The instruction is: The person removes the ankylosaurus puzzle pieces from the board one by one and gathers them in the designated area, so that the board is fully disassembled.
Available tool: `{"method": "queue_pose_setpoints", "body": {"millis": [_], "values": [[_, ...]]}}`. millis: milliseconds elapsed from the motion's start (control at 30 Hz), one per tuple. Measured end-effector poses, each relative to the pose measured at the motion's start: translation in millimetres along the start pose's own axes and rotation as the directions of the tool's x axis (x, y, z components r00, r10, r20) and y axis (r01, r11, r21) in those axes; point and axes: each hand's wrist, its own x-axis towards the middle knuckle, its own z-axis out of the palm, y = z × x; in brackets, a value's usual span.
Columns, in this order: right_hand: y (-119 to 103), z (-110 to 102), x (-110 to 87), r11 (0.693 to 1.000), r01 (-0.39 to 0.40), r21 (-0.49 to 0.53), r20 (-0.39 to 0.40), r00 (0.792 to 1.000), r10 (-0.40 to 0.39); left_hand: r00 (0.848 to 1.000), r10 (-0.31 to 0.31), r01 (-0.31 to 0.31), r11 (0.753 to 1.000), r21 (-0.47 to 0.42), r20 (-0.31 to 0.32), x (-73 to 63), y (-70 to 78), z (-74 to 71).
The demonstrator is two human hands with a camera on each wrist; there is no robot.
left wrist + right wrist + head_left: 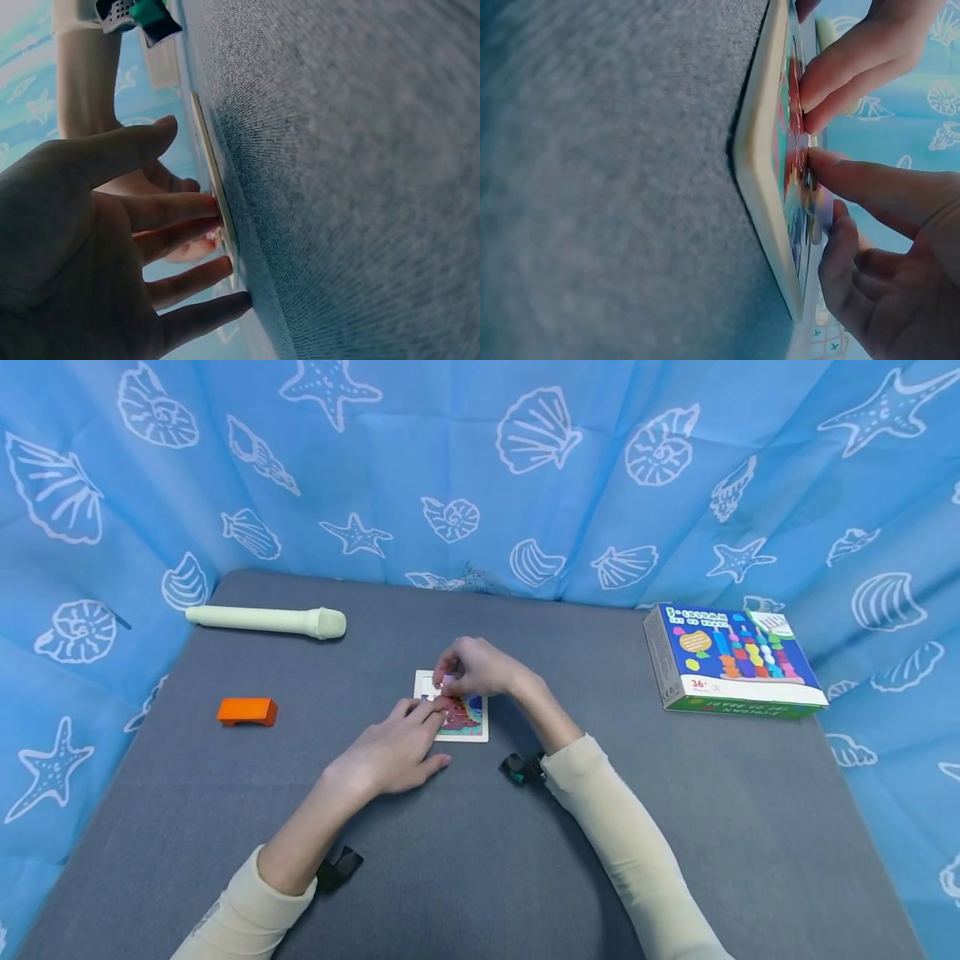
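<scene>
A small jigsaw puzzle in a pale-framed board (480, 740) lies flat in the middle of the table, its picture showing reddish, teal and blue parts. My right hand (487, 668) reaches over its far side and pinches a purplish puzzle piece (825, 208) between thumb and fingers, tilted up just at the board's surface. From the left, my left hand (397, 750) rests its straight fingertips on the puzzle, thumb spread away from it. The left wrist view shows the left fingers (184, 285) along the board's edge. Both hands cover much of the puzzle's left part.
A pale green toy microphone (266, 621) lies at the back left, with an orange arched block (247, 711) in front of it. At the right stands a bead-set box (735, 660). A blue shell-patterned curtain (465, 460) hangs behind the grey table (480, 868).
</scene>
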Motion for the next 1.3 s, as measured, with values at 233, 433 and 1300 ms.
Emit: {"method": "queue_pose_setpoints", "body": {"millis": [233, 433, 1300], "values": [[0.0, -1.2, -6.2, 0.998, 0.048, -0.032, -0.021, 0.999, -0.049, 1.000, -0.001, 0.001, 1.000, -0.002, -0.005, 0.1, -0.6, -0.2], [0.4, -1.6, -13.1, 0.999, 0.041, 0.017, -0.030, 0.999, -0.040, 1.000, -0.005, 0.005, 1.000, 0.000, 0.001, 0.1, -0.4, -0.4], [68.9, -46.3, -72.5, 0.934, -0.034, 0.356, -0.097, 0.993, 0.074, 1.000, -0.019, 0.019, 1.000, -0.001, 0.001, 0.5, 0.7, 2.8]]}}
